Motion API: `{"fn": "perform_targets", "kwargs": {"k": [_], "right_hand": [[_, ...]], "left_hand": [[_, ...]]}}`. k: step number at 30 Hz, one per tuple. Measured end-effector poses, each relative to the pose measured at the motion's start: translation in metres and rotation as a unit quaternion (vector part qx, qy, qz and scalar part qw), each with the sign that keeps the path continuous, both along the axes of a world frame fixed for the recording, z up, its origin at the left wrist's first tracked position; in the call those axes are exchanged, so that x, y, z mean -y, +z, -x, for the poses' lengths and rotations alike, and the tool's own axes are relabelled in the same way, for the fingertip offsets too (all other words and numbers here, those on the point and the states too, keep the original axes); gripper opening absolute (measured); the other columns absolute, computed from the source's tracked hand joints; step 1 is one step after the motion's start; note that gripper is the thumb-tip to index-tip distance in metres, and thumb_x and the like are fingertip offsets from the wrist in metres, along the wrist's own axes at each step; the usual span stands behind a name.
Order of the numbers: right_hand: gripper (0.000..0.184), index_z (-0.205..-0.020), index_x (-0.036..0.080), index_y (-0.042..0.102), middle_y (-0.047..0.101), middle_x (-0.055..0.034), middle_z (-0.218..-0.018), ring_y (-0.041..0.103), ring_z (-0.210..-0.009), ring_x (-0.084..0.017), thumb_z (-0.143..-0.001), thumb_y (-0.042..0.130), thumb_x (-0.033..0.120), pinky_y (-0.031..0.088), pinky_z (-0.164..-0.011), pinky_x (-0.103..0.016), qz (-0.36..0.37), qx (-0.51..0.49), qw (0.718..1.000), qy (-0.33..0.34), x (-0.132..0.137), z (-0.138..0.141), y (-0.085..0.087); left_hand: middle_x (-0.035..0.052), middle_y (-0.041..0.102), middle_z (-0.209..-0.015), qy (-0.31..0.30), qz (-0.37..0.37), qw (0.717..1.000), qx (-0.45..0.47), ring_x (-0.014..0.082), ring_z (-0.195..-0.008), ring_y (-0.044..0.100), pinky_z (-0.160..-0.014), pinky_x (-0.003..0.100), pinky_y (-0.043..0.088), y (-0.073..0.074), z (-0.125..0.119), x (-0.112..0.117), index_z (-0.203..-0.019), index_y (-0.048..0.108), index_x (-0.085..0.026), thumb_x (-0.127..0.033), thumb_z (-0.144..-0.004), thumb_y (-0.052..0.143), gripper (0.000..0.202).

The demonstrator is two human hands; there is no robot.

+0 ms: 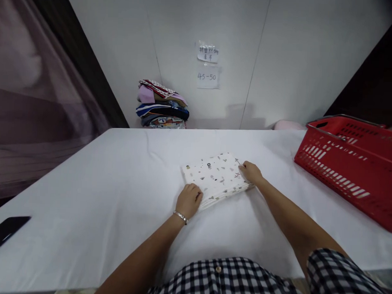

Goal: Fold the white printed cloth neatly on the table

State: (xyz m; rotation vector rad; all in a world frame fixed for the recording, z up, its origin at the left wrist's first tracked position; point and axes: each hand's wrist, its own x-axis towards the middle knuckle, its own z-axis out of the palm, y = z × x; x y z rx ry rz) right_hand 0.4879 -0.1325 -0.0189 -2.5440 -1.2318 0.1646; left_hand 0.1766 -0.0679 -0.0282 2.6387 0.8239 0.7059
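Observation:
A folded white cloth (219,175) printed with small figures lies in the middle of the white-covered table, its layers showing along the near edge. My left hand (188,201), with a silver bracelet at the wrist, grips the cloth's near left corner, fingers curled. On the opposite side, my right hand (250,171) pinches the right edge, the thumb on top and the other fingers partly hidden. The cloth sits flat between both hands.
A red plastic basket (336,169) stands on the table (117,183) at the right. Beyond the far edge is a stack of folded clothes (162,105) against the wall. A dark flat object (6,232) lies at the left edge. Handwritten paper signs (208,76) hang on the wall.

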Motion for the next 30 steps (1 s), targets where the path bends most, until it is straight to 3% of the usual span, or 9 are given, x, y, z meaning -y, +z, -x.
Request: {"fn": "perform_targets", "kwargs": {"k": [9,13,20,23,25,28,30], "right_hand": [[0.039,-0.096,0.017,0.061,0.067,-0.0089,-0.097,0.059,-0.082,-0.018,-0.087,0.041,0.048,0.036,-0.063,-0.024,0.028,-0.029,0.999,-0.011,-0.009,-0.012,-0.007],[0.037,-0.088,0.015,0.064,0.067,-0.0113,-0.095,0.06,-0.083,-0.02,-0.089,0.038,0.042,0.037,-0.065,-0.025,0.043,-0.025,0.999,0.005,-0.014,-0.012,-0.008],[0.038,-0.097,0.014,0.064,0.066,-0.0139,-0.098,0.059,-0.09,-0.023,-0.09,0.035,0.039,0.041,-0.073,-0.03,0.041,0.008,0.999,0.025,-0.011,-0.005,0.001],[0.043,-0.121,0.014,0.051,0.052,-0.0157,-0.126,0.046,-0.116,-0.025,-0.091,0.033,0.037,0.036,-0.091,-0.034,0.005,0.048,0.998,0.052,-0.018,0.007,0.006],[0.049,-0.134,0.016,0.038,0.037,-0.0124,-0.142,0.03,-0.13,-0.023,-0.091,0.033,0.04,0.027,-0.102,-0.035,-0.017,0.074,0.991,0.112,-0.027,0.015,0.007],[0.059,-0.139,0.017,0.029,0.023,-0.0095,-0.149,0.016,-0.137,-0.023,-0.089,0.033,0.048,0.02,-0.107,-0.041,0.009,0.082,0.976,0.204,-0.039,0.021,0.001],[0.061,-0.14,0.02,0.027,0.02,-0.0079,-0.15,0.014,-0.137,-0.024,-0.089,0.029,0.052,0.02,-0.107,-0.045,0.048,0.066,0.973,0.215,-0.044,0.019,-0.003]], "left_hand": [[0.0037,0.055,-0.084,0.002,-0.001,1.0,0.002,0.019,-0.084,0.047,-0.074,0.034,0.043,-0.002,0.0,-0.001,-0.074,0.055,-0.02,-0.018,-0.083,0.047,0.012],[0.0035,0.056,-0.084,0.001,0.0,1.0,0.003,0.0186,-0.084,0.047,-0.075,0.033,0.043,-0.003,0.001,0.001,-0.073,0.055,-0.02,-0.018,-0.083,0.047,0.013],[0.0033,0.057,-0.082,0.005,0.021,1.0,0.003,0.0181,-0.084,0.05,-0.075,0.033,0.044,0.005,0.0,-0.003,-0.072,0.057,-0.02,-0.018,-0.081,0.05,0.012],[0.0055,0.06,-0.096,0.029,-0.005,0.999,0.012,0.0207,-0.095,0.052,-0.083,0.037,0.043,0.008,-0.005,-0.008,-0.084,0.061,-0.02,-0.023,-0.081,0.051,0.01],[0.0079,0.057,-0.116,0.028,-0.025,0.999,0.009,0.0239,-0.112,0.046,-0.095,0.042,0.037,0.005,-0.01,-0.009,-0.101,0.059,-0.019,-0.028,-0.082,0.052,0.022],[0.0093,0.045,-0.136,0.008,-0.008,0.999,-0.043,0.0263,-0.13,0.032,-0.107,0.045,0.025,-0.004,-0.014,-0.008,-0.12,0.051,-0.018,-0.035,-0.083,0.051,0.041],[0.0086,0.039,-0.141,0.0,0.018,0.997,-0.08,0.0253,-0.134,0.027,-0.11,0.046,0.021,-0.008,-0.014,-0.006,-0.126,0.047,-0.018,-0.039,-0.084,0.048,0.046]]}}
